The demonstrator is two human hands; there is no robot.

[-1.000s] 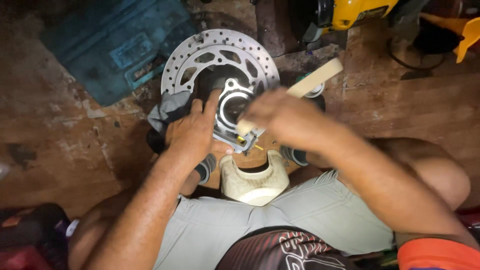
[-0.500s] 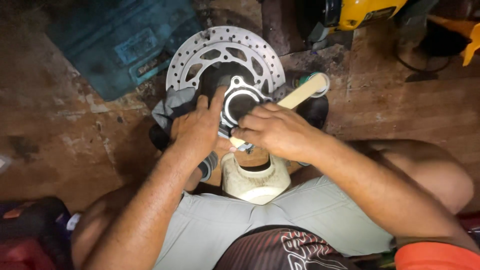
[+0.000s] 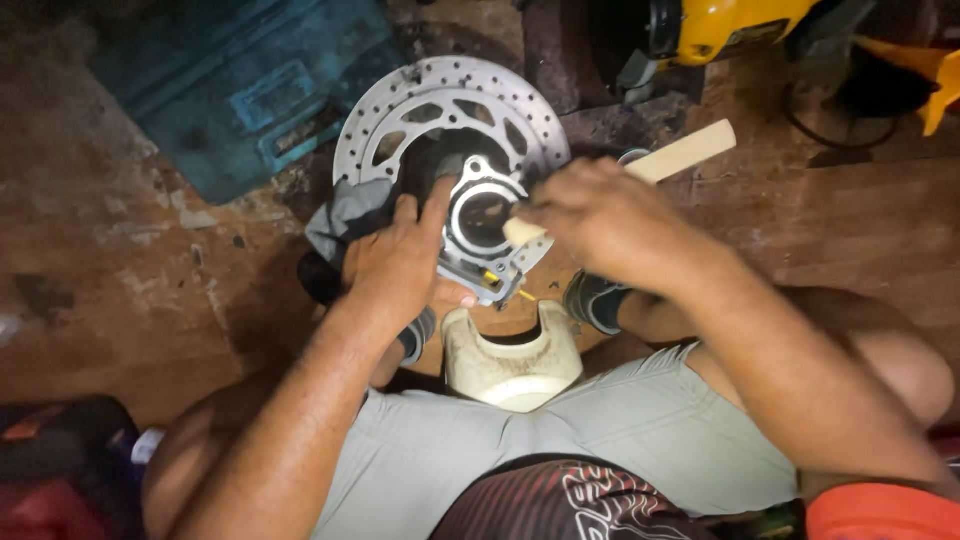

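My left hand (image 3: 400,262) grips a metal engine cylinder block (image 3: 487,228) with a round bore, holding it by its left side over a grey rag (image 3: 345,220). My right hand (image 3: 600,225) is closed on a pale wooden handle (image 3: 680,152) whose lower end presses at the rim of the bore. Behind the block lies a drilled steel brake disc (image 3: 455,105) on the brown floor. A cream plastic container (image 3: 510,355) sits between my knees, just below the block.
A blue-green plastic tool case (image 3: 240,90) lies at the upper left. A yellow power tool (image 3: 720,25) and an orange object (image 3: 940,80) are at the top right. Dark red and black items (image 3: 60,470) sit at the lower left.
My right hand has shifted right and turned, so the wooden handle now angles up to the right. The bore of the block is more exposed. The view moved slightly.
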